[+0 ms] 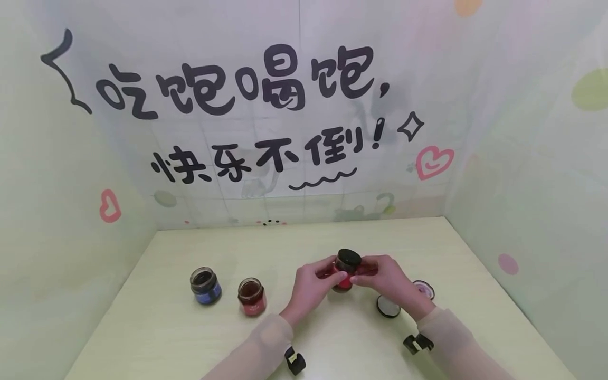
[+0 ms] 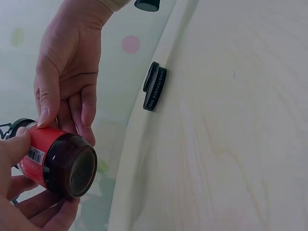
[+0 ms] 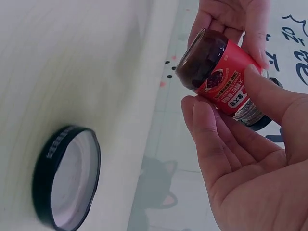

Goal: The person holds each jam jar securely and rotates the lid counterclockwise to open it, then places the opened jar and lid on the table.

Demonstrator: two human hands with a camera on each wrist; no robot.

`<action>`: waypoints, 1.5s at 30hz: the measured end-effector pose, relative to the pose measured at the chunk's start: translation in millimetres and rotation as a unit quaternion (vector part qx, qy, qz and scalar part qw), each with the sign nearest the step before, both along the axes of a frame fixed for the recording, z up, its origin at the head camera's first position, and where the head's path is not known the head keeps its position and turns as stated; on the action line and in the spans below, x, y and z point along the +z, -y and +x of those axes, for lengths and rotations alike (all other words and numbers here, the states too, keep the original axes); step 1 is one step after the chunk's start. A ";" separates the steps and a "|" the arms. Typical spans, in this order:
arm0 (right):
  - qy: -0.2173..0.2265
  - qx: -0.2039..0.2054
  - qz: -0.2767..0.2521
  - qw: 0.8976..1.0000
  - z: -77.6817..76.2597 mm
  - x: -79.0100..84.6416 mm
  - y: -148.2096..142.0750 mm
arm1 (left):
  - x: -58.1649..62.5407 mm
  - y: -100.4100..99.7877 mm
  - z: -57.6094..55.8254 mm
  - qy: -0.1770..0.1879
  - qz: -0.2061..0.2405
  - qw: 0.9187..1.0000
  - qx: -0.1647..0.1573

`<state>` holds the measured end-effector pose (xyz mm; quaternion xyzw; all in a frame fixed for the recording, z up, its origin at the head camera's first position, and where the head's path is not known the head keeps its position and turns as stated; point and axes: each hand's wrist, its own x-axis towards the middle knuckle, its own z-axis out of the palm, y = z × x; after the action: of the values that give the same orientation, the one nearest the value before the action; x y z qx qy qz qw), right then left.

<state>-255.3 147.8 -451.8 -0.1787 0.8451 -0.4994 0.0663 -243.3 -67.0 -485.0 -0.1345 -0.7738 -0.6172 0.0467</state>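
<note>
A small glass jar with a red label (image 1: 344, 283) and a dark screw lid (image 1: 350, 257) is held up off the table between both hands. My left hand (image 1: 309, 287) grips it from the left, thumb across the label. From the other side my right hand (image 1: 388, 277) holds the same jar between thumb and fingers. The left wrist view shows the jar's dark base (image 2: 79, 173) tilted toward the camera. Dark contents show through the glass in the right wrist view, where the lid end points lower right.
Two lidless jars, one blue-labelled (image 1: 207, 290) and one red-labelled (image 1: 253, 303), stand on the table (image 1: 157, 327) at left. Near my right forearm lie two loose lids, a dark-rimmed one (image 1: 388, 306) and another (image 1: 424, 289). Printed walls enclose the table's back and sides.
</note>
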 end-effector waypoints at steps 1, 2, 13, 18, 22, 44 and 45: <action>0.003 0.003 -0.002 1.000 0.8 0.4 0.5 | 0.2 0.1 2.4 0.000 0.005 1.000 0.003; 0.006 0.006 -0.004 1.000 1.6 0.4 1.1 | 0.3 0.1 4.5 0.002 0.008 1.000 0.007; 0.023 0.035 -0.025 0.999 14.8 0.3 13.0 | 7.0 9.3 35.5 0.015 0.007 0.999 0.042; 0.022 0.037 -0.027 0.999 23.8 2.6 18.0 | 9.8 13.8 49.4 0.007 0.006 0.999 0.030; 0.031 0.034 -0.037 0.998 31.7 5.4 20.9 | 9.7 16.3 57.9 -0.012 0.007 1.000 0.019; -0.002 0.087 -0.027 0.996 40.4 2.0 32.1 | 18.1 31.8 68.8 0.062 -0.033 0.995 0.065; -0.004 0.089 -0.027 0.996 40.1 2.2 32.9 | 19.0 32.5 68.4 0.063 -0.035 0.995 0.064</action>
<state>-215.2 114.9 -449.6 -0.2566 0.8123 -0.5137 0.1020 -174.9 -99.6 -466.0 -0.0476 -0.8032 -0.5929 0.0325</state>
